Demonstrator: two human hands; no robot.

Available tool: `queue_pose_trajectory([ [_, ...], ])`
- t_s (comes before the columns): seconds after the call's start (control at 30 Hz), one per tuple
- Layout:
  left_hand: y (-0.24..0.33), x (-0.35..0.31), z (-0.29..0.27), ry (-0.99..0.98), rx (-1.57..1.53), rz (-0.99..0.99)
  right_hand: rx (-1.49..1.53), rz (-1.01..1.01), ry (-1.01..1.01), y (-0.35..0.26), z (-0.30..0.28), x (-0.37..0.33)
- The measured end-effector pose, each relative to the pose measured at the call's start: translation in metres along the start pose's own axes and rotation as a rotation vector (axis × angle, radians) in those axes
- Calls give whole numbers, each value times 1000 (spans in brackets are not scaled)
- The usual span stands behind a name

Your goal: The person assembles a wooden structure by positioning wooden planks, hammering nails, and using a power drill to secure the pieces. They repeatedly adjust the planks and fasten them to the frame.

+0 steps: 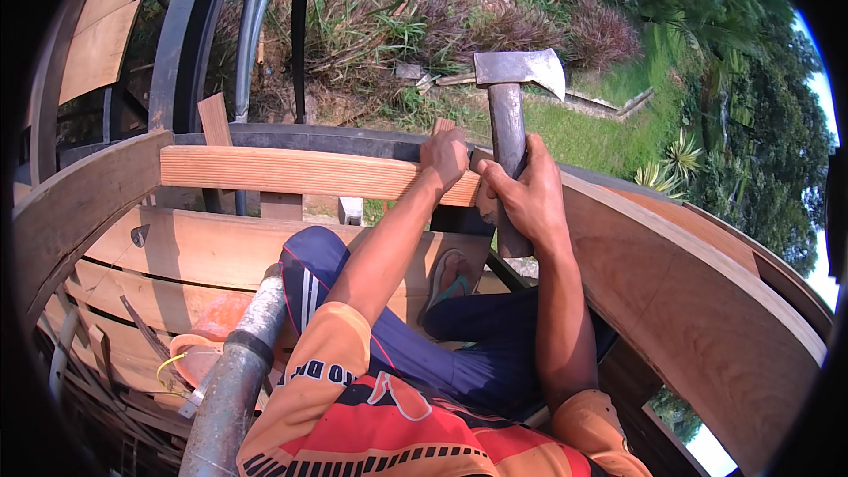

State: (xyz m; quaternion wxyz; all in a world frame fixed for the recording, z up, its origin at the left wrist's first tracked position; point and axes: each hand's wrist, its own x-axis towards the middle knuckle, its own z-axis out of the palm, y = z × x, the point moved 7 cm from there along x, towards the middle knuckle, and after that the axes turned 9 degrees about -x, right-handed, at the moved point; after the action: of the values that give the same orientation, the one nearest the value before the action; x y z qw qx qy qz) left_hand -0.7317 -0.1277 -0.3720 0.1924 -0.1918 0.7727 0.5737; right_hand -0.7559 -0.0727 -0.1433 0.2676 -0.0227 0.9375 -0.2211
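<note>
My right hand (534, 199) is closed round the grey handle of a hatchet (507, 128). The hatchet stands upright, its metal head at the top and its flared cutting edge facing right. Just left of it, my left hand (444, 159) is closed at the top edge of a reddish wooden beam (291, 170), near the beam's right end. A short wooden strip (443, 125) pokes up behind those fingers, and they appear to grip it; its lower part is hidden. The beam runs crosswise between a curved plank (97, 203) on the left and a thick curved board (680, 291) on the right.
A rusty metal pipe (231, 397) rises at lower left, beside my knee. Past it an orange bucket (196, 355) sits near loose wood scraps. Another strip (214, 119) stands behind the beam. A dark metal rail (327, 137) crosses beyond, with a grassy slope below.
</note>
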Motion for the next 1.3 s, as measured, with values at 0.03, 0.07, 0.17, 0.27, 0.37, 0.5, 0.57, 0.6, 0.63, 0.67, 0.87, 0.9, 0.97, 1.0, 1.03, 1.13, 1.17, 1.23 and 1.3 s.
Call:
queue_pose_trajectory([
  [0.03,0,0,1,-5,3,8,-6,4,2,-2,0,0],
  [0.07,-2,1,0,-4,7,19,-11,8,4,-4,-1,-1],
  [0.17,-2,4,-2,-28,14,26,-15,20,12,-4,-2,-1],
  [0.27,-3,6,-5,-71,15,-9,20,33,15,7,2,0],
  [0.37,-9,21,-32,35,-8,1,273,136,-18,25,19,-8],
  [0.5,-9,29,-69,335,47,89,739,281,49,44,65,-39],
  [0.57,-3,30,-66,311,168,94,699,220,151,61,91,-48],
  [0.6,4,31,-58,223,224,77,558,163,211,74,102,-51],
  [0.63,5,32,-51,134,275,58,412,106,270,84,111,-53],
  [0.67,-11,43,-41,31,213,-35,320,120,278,85,114,-55],
  [0.87,-59,59,-3,-173,-12,-126,3,-61,203,112,135,-25],
  [0.9,-59,62,2,-185,-49,-106,-13,-39,214,122,137,-23],
  [0.97,-80,78,8,-163,-162,-85,-37,-46,200,121,148,-19],
  [1.0,-102,86,7,-127,-228,-84,-16,-44,112,116,152,-15],
  [1.03,-119,93,7,-105,-281,-88,-21,-87,101,111,155,-12],
  [1.13,-75,82,17,-197,-185,-12,-28,-35,136,136,150,-10],
  [1.17,-81,83,16,-181,-207,-39,-34,-42,131,133,151,-11],
  [1.23,-88,85,14,-154,-252,-88,-45,-53,125,128,151,-12],
  [1.3,-86,83,7,-95,-123,-47,4,-63,98,125,150,-10],
])
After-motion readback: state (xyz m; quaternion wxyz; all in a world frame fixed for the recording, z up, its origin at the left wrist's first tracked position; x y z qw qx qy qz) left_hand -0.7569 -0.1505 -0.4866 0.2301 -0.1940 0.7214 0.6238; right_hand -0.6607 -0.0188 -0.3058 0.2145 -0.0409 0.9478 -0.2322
